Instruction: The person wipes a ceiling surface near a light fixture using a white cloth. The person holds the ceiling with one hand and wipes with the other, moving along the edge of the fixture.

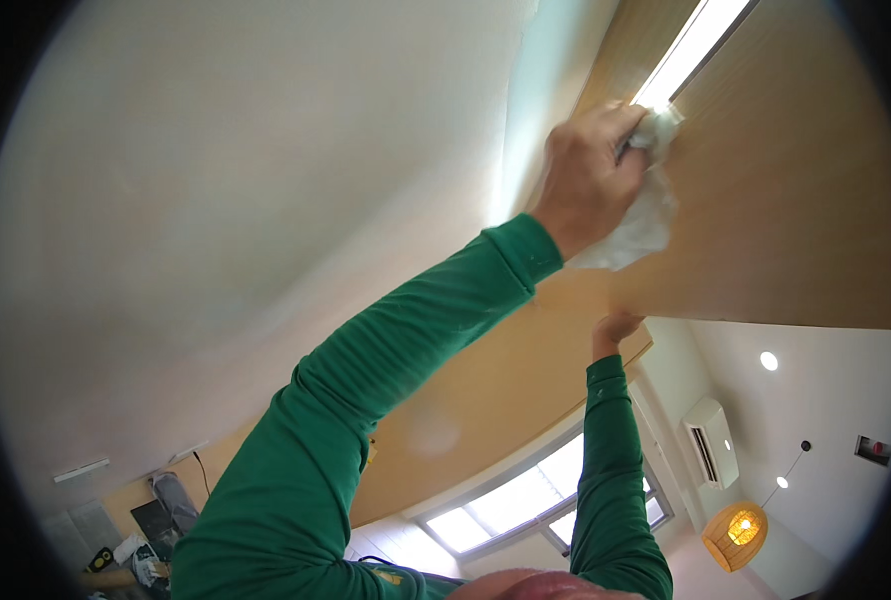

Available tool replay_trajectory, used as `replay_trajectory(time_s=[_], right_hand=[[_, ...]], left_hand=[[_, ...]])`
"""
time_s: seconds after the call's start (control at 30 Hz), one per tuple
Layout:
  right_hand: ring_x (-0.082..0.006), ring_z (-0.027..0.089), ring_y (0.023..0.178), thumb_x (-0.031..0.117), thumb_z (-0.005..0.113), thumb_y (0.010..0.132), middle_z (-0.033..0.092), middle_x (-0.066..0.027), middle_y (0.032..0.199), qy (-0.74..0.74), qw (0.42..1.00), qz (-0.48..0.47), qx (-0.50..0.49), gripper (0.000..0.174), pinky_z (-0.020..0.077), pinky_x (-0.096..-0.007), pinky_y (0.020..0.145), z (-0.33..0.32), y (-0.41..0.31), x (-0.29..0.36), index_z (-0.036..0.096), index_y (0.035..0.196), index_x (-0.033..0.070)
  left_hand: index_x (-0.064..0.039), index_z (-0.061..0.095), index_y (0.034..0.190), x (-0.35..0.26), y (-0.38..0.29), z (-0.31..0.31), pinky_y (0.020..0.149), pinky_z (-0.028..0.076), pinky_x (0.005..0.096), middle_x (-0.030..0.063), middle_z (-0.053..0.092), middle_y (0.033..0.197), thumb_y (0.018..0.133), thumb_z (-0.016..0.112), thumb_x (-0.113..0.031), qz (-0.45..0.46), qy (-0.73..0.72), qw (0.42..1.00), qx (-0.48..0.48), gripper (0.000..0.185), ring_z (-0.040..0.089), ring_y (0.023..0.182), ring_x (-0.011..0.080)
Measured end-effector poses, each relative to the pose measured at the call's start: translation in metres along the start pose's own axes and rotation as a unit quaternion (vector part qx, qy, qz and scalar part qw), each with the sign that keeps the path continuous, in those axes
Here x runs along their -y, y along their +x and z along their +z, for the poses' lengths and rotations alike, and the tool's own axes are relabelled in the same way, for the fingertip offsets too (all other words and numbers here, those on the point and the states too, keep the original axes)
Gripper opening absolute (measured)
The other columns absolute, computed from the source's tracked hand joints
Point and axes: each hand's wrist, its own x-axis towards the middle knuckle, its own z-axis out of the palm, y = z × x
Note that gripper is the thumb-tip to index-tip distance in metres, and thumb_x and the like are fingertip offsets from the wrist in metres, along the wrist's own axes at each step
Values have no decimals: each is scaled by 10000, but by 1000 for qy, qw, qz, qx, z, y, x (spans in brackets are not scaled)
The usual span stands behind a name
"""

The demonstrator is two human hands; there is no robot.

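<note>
My left hand (592, 169) is raised on the green-sleeved arm and grips a crumpled whitish cloth (644, 225) between thumb and fingers. The cloth touches the end of a lit strip light (689, 56), set in a light wood-grain panel (775, 195). Both the hand and the cloth are slightly blurred. My right hand (618, 328) reaches up against the panel's lower edge, its fingers mostly hidden, so I cannot tell whether they hold that edge.
A pale wall (228, 187) fills the left side. Beyond my arms are a wooden surface (453, 427), a window (505, 502), an air conditioner (710, 442) and a hanging woven lamp (736, 536). Assorted items, including a dark grey bag-like thing (174, 501), lie at lower left.
</note>
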Motion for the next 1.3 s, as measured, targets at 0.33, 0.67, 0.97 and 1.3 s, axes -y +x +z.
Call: replay_trajectory(time_s=[0.33, 0.67, 0.97, 1.3], right_hand=[[-261, 648, 1250, 253, 607, 1078, 654, -101, 1373, 373, 888, 178, 202, 416, 550, -393, 1052, -25, 19, 49, 569, 1421, 20], [-252, 645, 1254, 228, 601, 1079, 651, -107, 1372, 375, 899, 131, 186, 402, 547, -388, 1063, -12, 24, 28, 572, 1413, 7], [-259, 642, 1252, 252, 566, 1095, 643, -101, 1390, 366, 899, 161, 180, 418, 552, -399, 1058, -23, 6, 45, 557, 1433, 6], [-273, 619, 1287, 284, 539, 1105, 621, -98, 1420, 374, 899, 164, 155, 438, 538, -415, 1087, -24, 8, 56, 534, 1459, 26]], left_hand=[[27, 730, 1164, 1, -5, -10, 761, 545, 377, 170, 726, 958, 895, 634, -68, -56, 1, 997, 49, 301, 693, 805, 293], [-9, 723, 1089, 40, -47, -2, 794, 546, 414, 198, 696, 940, 885, 627, -98, -93, 62, 992, 63, 242, 672, 842, 377], [-2, 687, 1018, -21, 27, 5, 742, 519, 496, 211, 670, 937, 848, 609, -69, 77, 16, 996, -51, 199, 647, 819, 432], [20, 680, 1030, -16, 9, 5, 699, 517, 448, 204, 687, 904, 892, 588, -65, 40, 19, 999, -32, 185, 666, 789, 387]])
